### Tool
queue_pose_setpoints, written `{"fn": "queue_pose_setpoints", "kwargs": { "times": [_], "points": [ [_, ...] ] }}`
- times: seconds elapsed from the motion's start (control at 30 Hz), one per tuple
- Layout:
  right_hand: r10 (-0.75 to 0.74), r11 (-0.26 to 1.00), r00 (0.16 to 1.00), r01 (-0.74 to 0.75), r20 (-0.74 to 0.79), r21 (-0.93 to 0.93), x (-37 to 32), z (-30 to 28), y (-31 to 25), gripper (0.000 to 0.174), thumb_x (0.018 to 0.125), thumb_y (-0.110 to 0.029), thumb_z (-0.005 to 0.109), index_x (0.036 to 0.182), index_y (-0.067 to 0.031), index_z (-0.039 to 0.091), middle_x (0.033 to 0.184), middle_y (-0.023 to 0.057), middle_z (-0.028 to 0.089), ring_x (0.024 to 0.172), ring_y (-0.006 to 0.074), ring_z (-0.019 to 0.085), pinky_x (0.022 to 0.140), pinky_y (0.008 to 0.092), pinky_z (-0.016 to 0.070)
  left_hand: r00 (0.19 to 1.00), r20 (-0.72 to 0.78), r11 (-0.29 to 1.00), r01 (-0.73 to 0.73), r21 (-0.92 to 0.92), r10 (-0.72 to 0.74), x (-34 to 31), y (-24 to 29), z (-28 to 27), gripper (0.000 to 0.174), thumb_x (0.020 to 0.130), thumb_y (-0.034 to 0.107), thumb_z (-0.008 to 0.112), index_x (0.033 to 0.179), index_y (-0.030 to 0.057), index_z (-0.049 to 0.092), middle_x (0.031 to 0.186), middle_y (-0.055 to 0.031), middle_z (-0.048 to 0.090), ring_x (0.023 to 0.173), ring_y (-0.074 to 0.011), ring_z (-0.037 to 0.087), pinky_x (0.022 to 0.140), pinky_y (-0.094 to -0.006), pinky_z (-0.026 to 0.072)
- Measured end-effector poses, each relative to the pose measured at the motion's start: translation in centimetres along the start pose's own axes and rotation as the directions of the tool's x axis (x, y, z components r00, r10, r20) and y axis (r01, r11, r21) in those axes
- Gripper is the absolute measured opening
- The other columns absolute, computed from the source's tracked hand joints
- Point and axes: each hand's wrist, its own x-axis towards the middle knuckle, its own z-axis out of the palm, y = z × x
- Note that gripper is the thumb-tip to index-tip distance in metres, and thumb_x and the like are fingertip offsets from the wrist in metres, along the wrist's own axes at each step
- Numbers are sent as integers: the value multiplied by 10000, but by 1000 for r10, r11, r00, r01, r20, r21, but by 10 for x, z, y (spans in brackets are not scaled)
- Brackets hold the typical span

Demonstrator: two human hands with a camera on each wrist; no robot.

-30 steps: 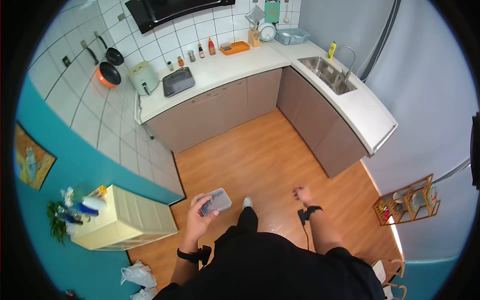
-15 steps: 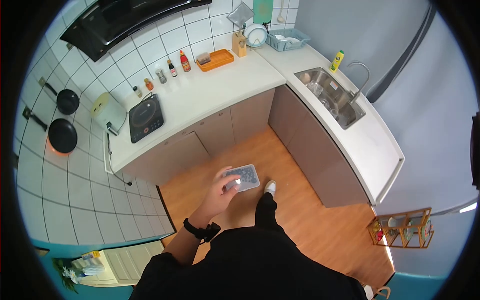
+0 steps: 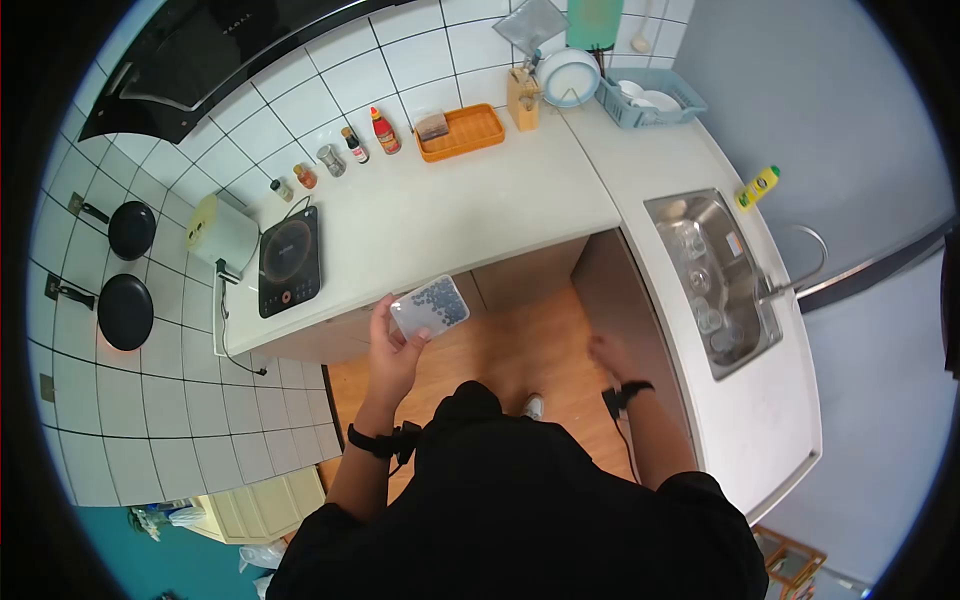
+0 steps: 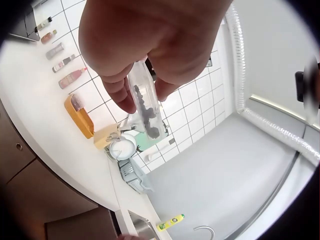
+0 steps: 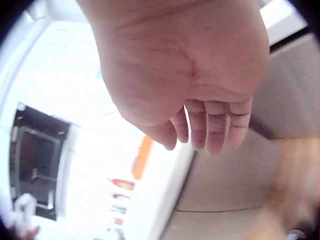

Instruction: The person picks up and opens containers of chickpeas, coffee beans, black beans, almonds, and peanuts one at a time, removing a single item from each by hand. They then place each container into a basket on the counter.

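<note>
A clear plastic box point(image 3: 436, 304) with dark round pieces inside is gripped by my left hand point(image 3: 392, 350), thumb on one face and fingers behind. The left wrist view catches the box point(image 4: 145, 102) edge-on between thumb and fingers of the left hand point(image 4: 150, 40), dark pieces clustered within. My right hand point(image 3: 612, 358) hangs low beside the right-hand cabinets, holding nothing. In the right wrist view the right hand point(image 5: 185, 75) has its fingers loosely bent and apart, with nothing in them.
The white counter point(image 3: 420, 215) bears an induction cooker point(image 3: 290, 262), bottles, an orange tray point(image 3: 462, 133) and a knife block point(image 3: 522, 100). On the right, a sink point(image 3: 712, 280) holds clear glassware; a yellow bottle point(image 3: 758, 188) and a blue dish rack point(image 3: 652, 100) stand nearby.
The person has moved closer to the counter. My left hand has raised the box toward the counter's front edge. The right hand, out of the head view half a second ago, shows again.
</note>
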Motion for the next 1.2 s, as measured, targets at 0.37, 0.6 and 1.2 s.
{"fn": "queue_pose_setpoints", "kwargs": {
  "times": [0.37, 0.6, 1.2],
  "points": [
    [-621, 780, 766, 583, 166, 228, 147, 26, -383, 739, 829, -108, 820, 1470, -55, 455, 1416, 164, 517, 1037, 226, 645, 848, 316, 562, 986, -57, 970, 140, -200, -154, 243, -68, 32, 648, 968, 28, 634, 1473, -10, 230, 1373, -230, 493, 1103, -253, 630, 892, -370, 587],
    [-535, 835, 843, 537, -49, 122, 307, 54, -428, 650, 851, -56, 767, 1433, -10, 479, 1160, 166, 656, 944, 209, 677, 827, 326, 558, 978, -96, 981, 179, -72, -185, 413, -127, 27, 590, 960, 106, 680, 1390, -53, 309, 1331, -232, 545, 1062, -232, 650, 887, -339, 573],
    [-615, 732, 755, 654, -228, 190, 634, 132, -507, 474, 845, -54, 691, 1278, 93, 567, 1194, 258, 643, 1078, 407, 627, 920, 428, 513, 992, -124, 830, 61, 554, 9, 701, -230, -25, 549, 894, 162, 695, 1379, -24, 516, 1245, -217, 621, 1161, -320, 596, 955, -410, 478]
  ]
}}
